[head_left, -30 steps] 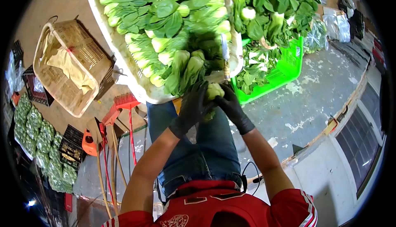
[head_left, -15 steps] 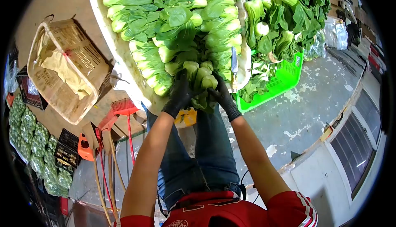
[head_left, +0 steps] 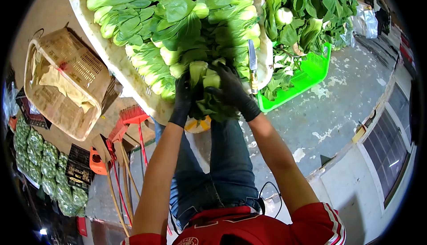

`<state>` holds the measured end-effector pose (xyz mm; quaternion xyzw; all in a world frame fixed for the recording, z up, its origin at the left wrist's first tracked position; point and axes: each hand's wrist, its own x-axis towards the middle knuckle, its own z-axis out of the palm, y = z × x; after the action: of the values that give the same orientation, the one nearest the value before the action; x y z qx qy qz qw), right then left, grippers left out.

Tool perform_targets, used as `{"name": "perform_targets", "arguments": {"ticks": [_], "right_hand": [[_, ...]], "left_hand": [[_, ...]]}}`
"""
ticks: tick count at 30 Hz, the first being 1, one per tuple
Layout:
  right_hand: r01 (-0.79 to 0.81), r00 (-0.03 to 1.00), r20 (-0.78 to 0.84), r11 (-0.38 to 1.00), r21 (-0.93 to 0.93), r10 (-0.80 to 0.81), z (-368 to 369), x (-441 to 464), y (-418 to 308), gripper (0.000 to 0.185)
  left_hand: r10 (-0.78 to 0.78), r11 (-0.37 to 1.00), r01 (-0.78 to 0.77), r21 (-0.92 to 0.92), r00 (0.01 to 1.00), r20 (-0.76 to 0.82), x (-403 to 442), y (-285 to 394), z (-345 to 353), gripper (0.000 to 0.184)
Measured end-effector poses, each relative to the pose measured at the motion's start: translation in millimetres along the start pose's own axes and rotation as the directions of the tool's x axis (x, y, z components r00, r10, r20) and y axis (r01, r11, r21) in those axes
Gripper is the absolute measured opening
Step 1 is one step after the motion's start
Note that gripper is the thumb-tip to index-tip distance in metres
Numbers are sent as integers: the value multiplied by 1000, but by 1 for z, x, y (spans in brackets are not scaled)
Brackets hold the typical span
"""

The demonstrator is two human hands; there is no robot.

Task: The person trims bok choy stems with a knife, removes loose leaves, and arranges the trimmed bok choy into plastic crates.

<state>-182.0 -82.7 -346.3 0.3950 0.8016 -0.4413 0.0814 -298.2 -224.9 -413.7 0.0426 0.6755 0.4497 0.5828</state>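
Observation:
My left hand [head_left: 184, 97], in a black glove, is closed around the left side of a small bunch of bok choy [head_left: 198, 70] at the near edge of a white tub [head_left: 105, 62]. From the other side my right hand [head_left: 232, 90], gloved the same way, wraps its fingers over the bunch's pale stem ends. Their leaves hang down toward my legs. Rows of bok choy [head_left: 133, 22] fill the tub, stems outward. A knife [head_left: 252, 62] with a bright blade lies on the tub's right rim, close to my right hand.
A bright green crate [head_left: 307, 76] with leaves stands right of the tub, beside a heap of bok choy [head_left: 307, 4]. At left are a tan basket [head_left: 66, 89], a red broom [head_left: 132, 114], other long-handled tools and bagged greens [head_left: 49, 165].
My right hand has moved up and over the stem ends, covering more of the bunch. My left hand stays on its side. The whole view has shifted slightly.

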Motion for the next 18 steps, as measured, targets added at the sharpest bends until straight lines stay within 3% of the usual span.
{"name": "perform_targets", "arguments": {"ticks": [1, 2, 3, 6, 9, 10, 11, 13, 14, 17, 18], "right_hand": [[-12, 998, 67, 1000, -25, 14, 0, 3, -3, 63], [-32, 996, 82, 990, 140, 20, 3, 2, -1, 62], [-50, 995, 98, 952, 303, 21, 10, 1, 6, 62], [-103, 961, -147, 794, 599, 235, 32, -11, 56, 67], [-246, 945, -10, 735, 632, 326, 33, -17, 73, 68], [-198, 961, -49, 805, 559, 271, 37, -13, 69, 70], [-232, 956, -17, 792, 565, 292, 38, -13, 64, 73], [-160, 974, -84, 904, 397, 210, 43, -7, 59, 76], [-159, 968, -94, 856, 492, 234, 45, -5, 54, 77], [-120, 950, -110, 667, 735, 292, 45, -11, 25, 79], [-181, 944, -28, 589, 788, 328, 43, -17, 19, 78]], "left_hand": [[-86, 979, 87, -182, 996, 11, -3, -1, 1, 56], [-65, 944, 61, -324, 998, -2, -10, -3, 7, 53], [-76, 951, 66, -303, 997, -20, -15, -2, 10, 53], [-50, 961, 30, -275, 997, -66, -15, -13, 11, 51], [-41, 974, 47, -224, 999, 33, -3, -19, 3, 49], [-105, 927, 144, -346, 986, 130, 7, -17, -5, 50], [-102, 917, 155, -367, 982, 160, 5, -18, -3, 51], [-89, 899, 171, -402, 973, 215, -2, 18, 2, 52], [43, 996, -29, -80, 983, 178, 6, -3, -3, 56], [245, 959, -257, 116, 964, 108, 5, -26, 1, 54], [254, 964, -261, 48, 960, 118, 1, -23, 1, 53]]}}
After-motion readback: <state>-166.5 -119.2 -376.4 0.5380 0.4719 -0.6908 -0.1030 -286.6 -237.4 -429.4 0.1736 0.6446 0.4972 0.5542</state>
